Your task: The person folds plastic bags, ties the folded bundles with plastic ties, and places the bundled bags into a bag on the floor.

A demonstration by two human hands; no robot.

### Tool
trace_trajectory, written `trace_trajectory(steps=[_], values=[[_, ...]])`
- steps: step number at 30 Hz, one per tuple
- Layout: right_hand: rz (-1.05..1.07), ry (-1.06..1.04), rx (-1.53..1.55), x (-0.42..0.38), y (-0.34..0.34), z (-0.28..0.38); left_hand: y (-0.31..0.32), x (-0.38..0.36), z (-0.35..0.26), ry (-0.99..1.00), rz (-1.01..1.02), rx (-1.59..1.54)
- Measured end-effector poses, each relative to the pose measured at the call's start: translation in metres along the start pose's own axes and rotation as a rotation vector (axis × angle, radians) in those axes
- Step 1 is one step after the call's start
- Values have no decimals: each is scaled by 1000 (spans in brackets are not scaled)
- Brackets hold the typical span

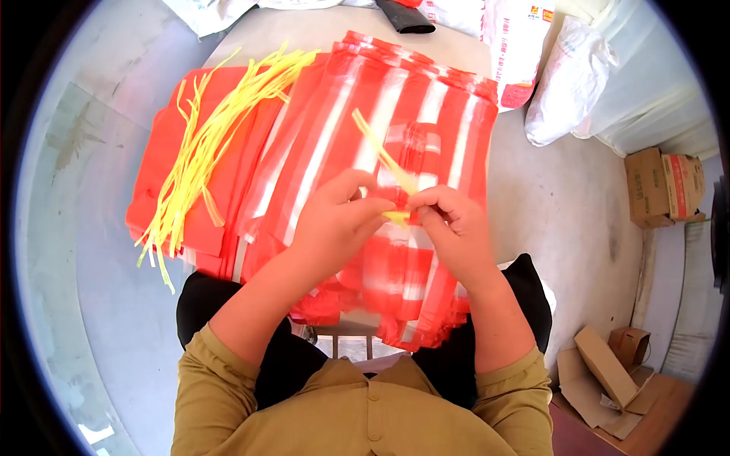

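Observation:
A yellow plastic strip [384,154] crosses a folded bundle of red-and-white striped plastic bags [413,144]. My right hand [456,232] pinches the strip between thumb and forefinger, and its longer end points up and left. Facing it, my left hand [342,220] has thumb and forefinger closed on the strip's short lower part. The bundle lies on a larger stack of striped plastic bags [327,133], and how the strip runs underneath is hidden. To the left, a bunch of loose yellow strips [201,159] rests across red folded bags [163,186].
White printed sacks [521,45] and a white plastic bundle [572,80] stand beyond the stack. Cardboard boxes [663,186] sit by the right wall, with flattened cardboard [601,380] at lower right. My black-clad knees [528,300] are close under the stack's near edge.

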State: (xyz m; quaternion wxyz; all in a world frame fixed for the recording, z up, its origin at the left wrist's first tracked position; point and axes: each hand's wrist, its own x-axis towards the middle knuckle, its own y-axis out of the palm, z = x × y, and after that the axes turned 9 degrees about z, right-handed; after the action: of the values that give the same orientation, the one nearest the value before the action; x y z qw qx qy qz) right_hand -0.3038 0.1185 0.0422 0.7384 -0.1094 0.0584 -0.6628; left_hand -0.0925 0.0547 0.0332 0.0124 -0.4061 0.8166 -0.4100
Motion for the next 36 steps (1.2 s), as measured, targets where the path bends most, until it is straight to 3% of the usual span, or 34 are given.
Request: trace_trajectory(steps=[6, 8, 11, 14, 17, 20, 23, 26, 29, 36], values=[[102, -65, -181, -2, 9, -11, 9, 6, 1, 179, -101, 108], [93, -106, -262, -2, 12, -12, 10, 4, 3, 107, -50, 41], [33, -442, -558, 2, 13, -16, 10, 1, 2, 44, -26, -31], [17, -590, -804, 3, 15, -11, 11, 2, -2, 33, -4, -24], [-125, -521, -831, 6, 21, -5, 7, 2, -5, 73, 10, 67], [-63, -286, -784, 0, 16, -5, 3, 2, -7, 119, 0, 136], [29, -301, -478, 4, 6, -14, 2, 2, -7, 154, -15, 118], [227, -175, -237, 6, -5, -5, 4, 2, -4, 145, -10, 40], [202, -5, -305, 4, -2, 12, 4, 3, -1, 133, 11, 5], [-121, -297, -670, 2, -2, -5, 8, 1, 4, 29, -39, 128]])
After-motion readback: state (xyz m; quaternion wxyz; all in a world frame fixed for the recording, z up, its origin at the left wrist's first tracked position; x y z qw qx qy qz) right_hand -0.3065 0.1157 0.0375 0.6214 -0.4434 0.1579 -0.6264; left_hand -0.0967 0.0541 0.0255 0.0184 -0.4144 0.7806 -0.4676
